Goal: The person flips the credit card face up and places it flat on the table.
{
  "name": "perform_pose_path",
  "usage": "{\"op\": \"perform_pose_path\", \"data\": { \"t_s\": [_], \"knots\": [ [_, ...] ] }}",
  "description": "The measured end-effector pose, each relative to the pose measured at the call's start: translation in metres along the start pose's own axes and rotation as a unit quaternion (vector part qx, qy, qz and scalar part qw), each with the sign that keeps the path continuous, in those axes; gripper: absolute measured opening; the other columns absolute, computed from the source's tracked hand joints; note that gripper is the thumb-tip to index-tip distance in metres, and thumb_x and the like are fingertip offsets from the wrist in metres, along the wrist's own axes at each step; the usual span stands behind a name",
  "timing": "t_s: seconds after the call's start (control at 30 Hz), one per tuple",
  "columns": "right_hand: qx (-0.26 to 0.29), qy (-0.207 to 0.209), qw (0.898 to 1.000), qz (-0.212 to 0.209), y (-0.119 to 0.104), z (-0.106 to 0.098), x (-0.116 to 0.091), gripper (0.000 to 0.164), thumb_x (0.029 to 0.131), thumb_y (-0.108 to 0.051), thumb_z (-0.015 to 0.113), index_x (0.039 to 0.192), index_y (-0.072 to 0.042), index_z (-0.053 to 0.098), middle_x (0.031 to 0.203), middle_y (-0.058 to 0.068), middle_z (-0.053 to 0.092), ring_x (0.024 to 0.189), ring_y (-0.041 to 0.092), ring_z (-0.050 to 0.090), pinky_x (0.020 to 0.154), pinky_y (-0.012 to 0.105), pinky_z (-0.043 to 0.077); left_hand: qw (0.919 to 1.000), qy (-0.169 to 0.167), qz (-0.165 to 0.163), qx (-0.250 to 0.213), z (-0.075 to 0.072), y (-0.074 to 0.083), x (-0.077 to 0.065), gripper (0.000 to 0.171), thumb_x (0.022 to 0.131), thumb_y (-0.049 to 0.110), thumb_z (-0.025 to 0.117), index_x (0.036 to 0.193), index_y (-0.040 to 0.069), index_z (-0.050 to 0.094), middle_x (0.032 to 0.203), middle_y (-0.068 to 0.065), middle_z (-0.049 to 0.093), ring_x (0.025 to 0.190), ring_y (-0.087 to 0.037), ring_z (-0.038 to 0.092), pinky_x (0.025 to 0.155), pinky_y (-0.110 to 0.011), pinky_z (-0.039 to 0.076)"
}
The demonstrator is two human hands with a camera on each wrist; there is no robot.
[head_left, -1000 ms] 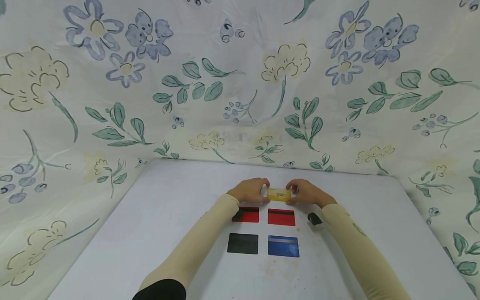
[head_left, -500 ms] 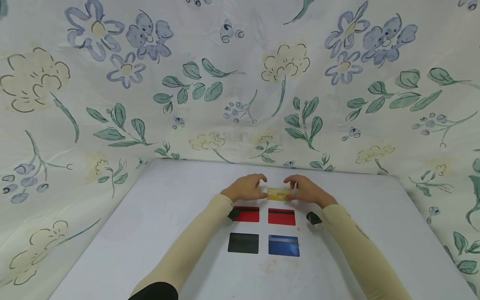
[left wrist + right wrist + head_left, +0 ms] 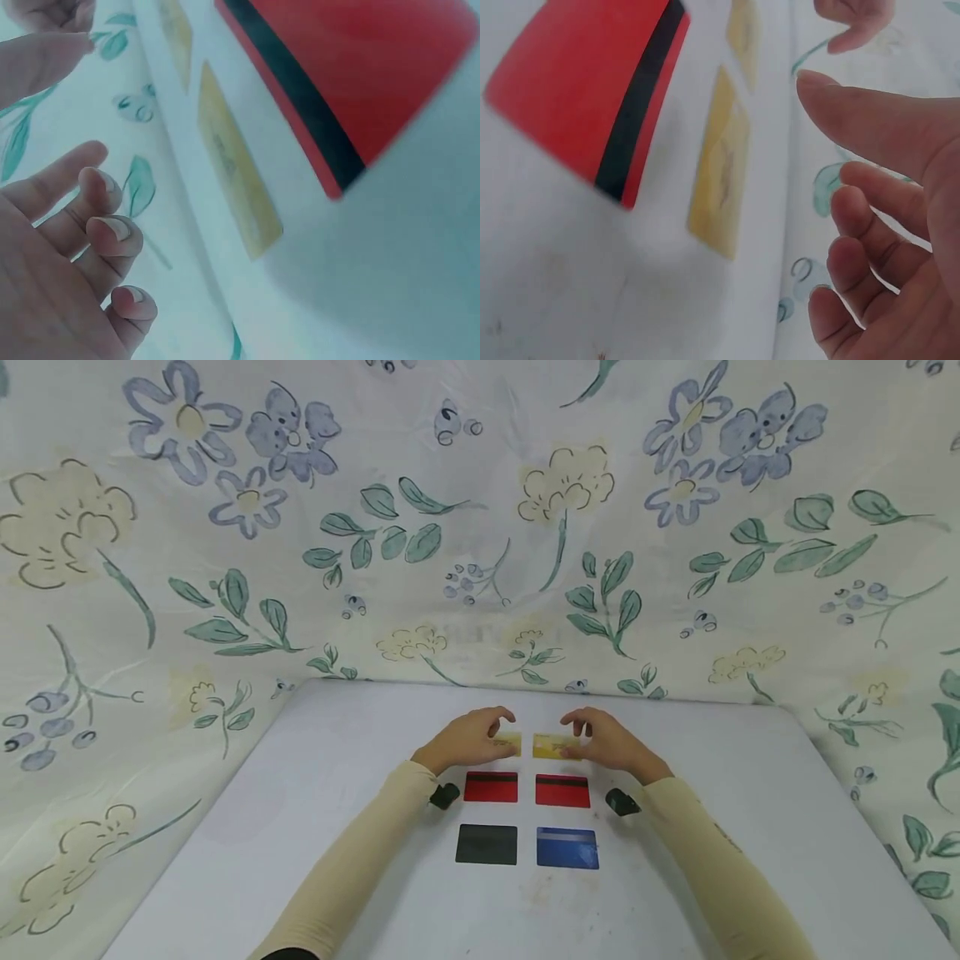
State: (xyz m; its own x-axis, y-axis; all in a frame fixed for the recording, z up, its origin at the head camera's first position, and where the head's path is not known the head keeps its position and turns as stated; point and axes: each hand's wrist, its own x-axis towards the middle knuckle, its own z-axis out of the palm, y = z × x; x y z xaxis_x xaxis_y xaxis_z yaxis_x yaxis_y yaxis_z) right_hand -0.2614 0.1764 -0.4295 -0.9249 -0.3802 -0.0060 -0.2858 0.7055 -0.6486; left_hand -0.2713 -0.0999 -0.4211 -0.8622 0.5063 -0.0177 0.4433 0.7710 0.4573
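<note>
Two yellow cards lie side by side in the far row on the white table. My left hand (image 3: 468,737) hovers by the left yellow card (image 3: 232,169), its fingers loosely bent and holding nothing. Over the right yellow card (image 3: 549,746) hangs my right hand (image 3: 606,742), thumb and fingers apart with nothing between them. Both wrist views show a gap between the fingers and the cards. Nearer than the yellow pair lie a left red card (image 3: 491,787) and a right red card (image 3: 562,791), each with a dark stripe.
In the nearest row are a black card (image 3: 487,845) and a blue card (image 3: 567,848). A dark wrist camera (image 3: 444,796) hangs under the left wrist, another dark wrist camera (image 3: 622,802) under the right. A flowered cloth (image 3: 480,635) rises behind the white table (image 3: 360,718).
Both hands touched the right yellow card a second ago and have since let go. My left hand has moved left, uncovering the left yellow card; my right hand stays over the right one.
</note>
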Motion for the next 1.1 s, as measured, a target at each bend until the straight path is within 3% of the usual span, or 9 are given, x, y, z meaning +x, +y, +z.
{"op": "perform_pose_path", "data": {
  "t_s": [0.37, 0.6, 0.77, 1.1],
  "knots": [
    [0.037, 0.019, 0.999, -0.004, -0.018, 0.008, -0.011, 0.053, 0.089, -0.023, 0.08, 0.135, -0.004, 0.062, 0.106, 0.012, 0.058, 0.102, 0.025, 0.05, 0.078, 0.031, 0.048, 0.9994, 0.006, -0.03, -0.019, -0.004, -0.017, -0.027, 0.059, 0.09, 0.045, 0.073, 0.139, 0.015, 0.059, 0.099, -0.006, 0.06, 0.085, -0.017, 0.054, 0.068, -0.029, 0.044],
    [0.044, 0.019, 0.999, 0.012, -0.023, 0.02, -0.013, 0.056, 0.087, -0.026, 0.082, 0.137, -0.008, 0.063, 0.105, 0.007, 0.059, 0.101, 0.023, 0.053, 0.078, 0.029, 0.05, 0.9987, 0.01, -0.045, -0.02, 0.0, -0.019, -0.043, 0.058, 0.089, 0.044, 0.075, 0.138, 0.016, 0.06, 0.095, -0.003, 0.058, 0.084, -0.016, 0.053, 0.069, -0.03, 0.043],
    [0.04, 0.027, 0.999, 0.0, -0.028, 0.026, -0.016, 0.056, 0.087, -0.026, 0.083, 0.136, -0.008, 0.063, 0.105, 0.007, 0.059, 0.102, 0.023, 0.052, 0.08, 0.03, 0.049, 0.9981, 0.01, -0.057, -0.021, 0.001, -0.021, -0.053, 0.059, 0.089, 0.044, 0.076, 0.137, 0.015, 0.06, 0.094, -0.002, 0.057, 0.083, -0.016, 0.052, 0.069, -0.03, 0.043],
    [0.045, 0.03, 0.998, 0.024, -0.04, 0.037, -0.02, 0.058, 0.086, -0.027, 0.084, 0.137, -0.012, 0.063, 0.107, 0.005, 0.059, 0.105, 0.022, 0.053, 0.086, 0.033, 0.052, 0.9979, 0.008, -0.06, -0.024, 0.008, -0.028, -0.063, 0.06, 0.087, 0.047, 0.078, 0.135, 0.014, 0.062, 0.09, -0.001, 0.055, 0.078, -0.014, 0.051, 0.065, -0.029, 0.041]
  ]
}}
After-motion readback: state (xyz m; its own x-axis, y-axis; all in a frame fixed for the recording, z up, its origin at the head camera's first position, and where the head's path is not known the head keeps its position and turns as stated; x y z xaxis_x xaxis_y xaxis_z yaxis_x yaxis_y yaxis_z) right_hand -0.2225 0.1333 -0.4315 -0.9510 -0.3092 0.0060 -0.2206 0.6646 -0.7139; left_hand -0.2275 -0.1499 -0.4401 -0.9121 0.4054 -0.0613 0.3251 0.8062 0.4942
